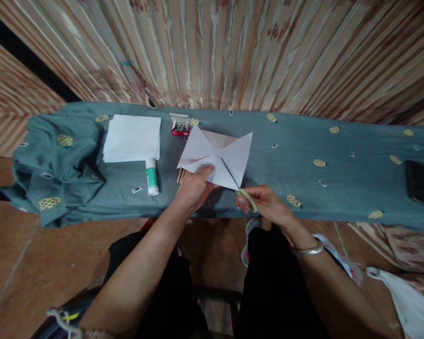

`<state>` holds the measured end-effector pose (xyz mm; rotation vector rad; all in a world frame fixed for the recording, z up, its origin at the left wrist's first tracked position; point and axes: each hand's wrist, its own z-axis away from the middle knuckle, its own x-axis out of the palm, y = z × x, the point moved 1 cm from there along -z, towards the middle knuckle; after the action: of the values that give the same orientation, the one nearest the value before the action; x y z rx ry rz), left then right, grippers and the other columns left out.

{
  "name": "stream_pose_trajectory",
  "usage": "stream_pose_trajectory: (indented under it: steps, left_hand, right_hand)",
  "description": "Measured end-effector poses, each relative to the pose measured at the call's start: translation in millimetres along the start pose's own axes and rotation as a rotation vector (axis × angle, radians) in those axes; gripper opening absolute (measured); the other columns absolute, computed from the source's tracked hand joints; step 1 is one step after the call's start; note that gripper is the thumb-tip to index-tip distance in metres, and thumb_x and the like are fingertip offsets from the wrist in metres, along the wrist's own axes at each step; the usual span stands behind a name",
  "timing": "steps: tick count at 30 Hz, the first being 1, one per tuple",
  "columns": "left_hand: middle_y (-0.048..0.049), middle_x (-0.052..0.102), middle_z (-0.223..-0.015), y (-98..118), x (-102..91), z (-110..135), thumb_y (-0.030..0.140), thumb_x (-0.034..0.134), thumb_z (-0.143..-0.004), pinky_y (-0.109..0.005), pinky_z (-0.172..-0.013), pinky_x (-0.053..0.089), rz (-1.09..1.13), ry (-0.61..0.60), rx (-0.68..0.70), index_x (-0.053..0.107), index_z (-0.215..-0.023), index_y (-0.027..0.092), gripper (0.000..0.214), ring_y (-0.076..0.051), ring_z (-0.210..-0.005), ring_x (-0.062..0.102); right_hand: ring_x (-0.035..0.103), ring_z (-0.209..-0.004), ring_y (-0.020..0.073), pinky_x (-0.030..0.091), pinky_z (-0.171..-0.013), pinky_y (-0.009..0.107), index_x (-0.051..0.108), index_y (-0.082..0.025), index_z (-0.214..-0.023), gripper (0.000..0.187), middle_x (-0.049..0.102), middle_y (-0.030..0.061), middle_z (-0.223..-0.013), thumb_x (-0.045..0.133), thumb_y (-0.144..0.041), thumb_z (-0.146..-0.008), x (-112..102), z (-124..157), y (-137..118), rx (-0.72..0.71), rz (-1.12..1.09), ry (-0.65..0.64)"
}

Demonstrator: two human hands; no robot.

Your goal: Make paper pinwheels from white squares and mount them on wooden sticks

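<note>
A white sheet of paper [235, 153] with slits running from its corners towards the centre is held over the cloth-covered table. My left hand [197, 187] pinches its near left edge, thumb on top. In my right hand [265, 200] are scissors [248, 199] with pale green handles. Their blade lies along the near right part of the sheet, the tip close to the middle. Some thin brown sticks [181, 176] show partly beneath the paper on the left. My left fingers under the sheet are hidden.
Left of the paper lie a stack of white sheets [132, 136], a glue stick [151, 177] and a small open red box [179, 126] of metal bits. Bunched cloth [61, 165] covers the table's left end. A dark phone [422, 182] rests at the far right. A curtain [212, 56] hangs behind.
</note>
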<state>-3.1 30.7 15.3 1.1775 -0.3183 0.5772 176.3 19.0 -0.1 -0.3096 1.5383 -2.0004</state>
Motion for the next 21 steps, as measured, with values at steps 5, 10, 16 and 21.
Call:
stream_pose_trajectory:
  steps: [5,10,16,21]
  left_hand:
    - [-0.0063,0.07,-0.09,-0.7,-1.1,-0.4,0.012,0.062,-0.07,-0.037,-0.08,0.054,0.0,-0.017,0.002,0.063,-0.08,0.017,0.011,-0.024,-0.09,0.067]
    - [-0.006,0.07,-0.089,-1.0,-0.4,-1.3,0.011,0.062,-0.069,-0.037,-0.082,0.053,0.006,-0.003,-0.007,0.062,-0.079,0.017,0.012,-0.024,-0.093,0.066]
    - [-0.0059,0.07,-0.091,-2.5,-1.2,-3.3,0.012,0.063,-0.068,-0.036,-0.083,0.052,0.021,-0.027,0.017,0.062,-0.081,0.017,0.014,-0.023,-0.092,0.066]
    - [-0.0056,0.07,-0.09,-2.5,0.3,-1.8,0.012,0.06,-0.07,-0.033,-0.08,0.053,-0.002,-0.021,-0.004,0.062,-0.078,0.018,0.011,-0.023,-0.092,0.066]
  right_hand:
    - [0.038,-0.052,0.0082,0.027,-0.052,0.027,0.051,-0.017,-0.05,0.059,0.046,-0.0024,-0.051,0.063,-0.071,-0.07,0.2,0.2,-0.7,0.006,-0.008,0.015]
    - [0.038,-0.052,0.0084,0.027,-0.052,0.027,0.052,-0.017,-0.051,0.059,0.047,-0.002,-0.051,0.063,-0.071,-0.07,0.0,0.2,1.6,0.01,0.011,0.023]
    - [0.039,-0.052,0.0088,0.029,-0.053,0.028,0.054,-0.016,-0.051,0.059,0.047,-0.0019,-0.051,0.063,-0.071,-0.07,1.1,-0.4,6.1,-0.003,0.006,0.036]
    - [0.037,-0.051,0.0078,0.027,-0.052,0.027,0.053,-0.016,-0.052,0.058,0.045,-0.0028,-0.051,0.062,-0.07,-0.071,0.1,1.6,4.1,0.005,0.007,0.015]
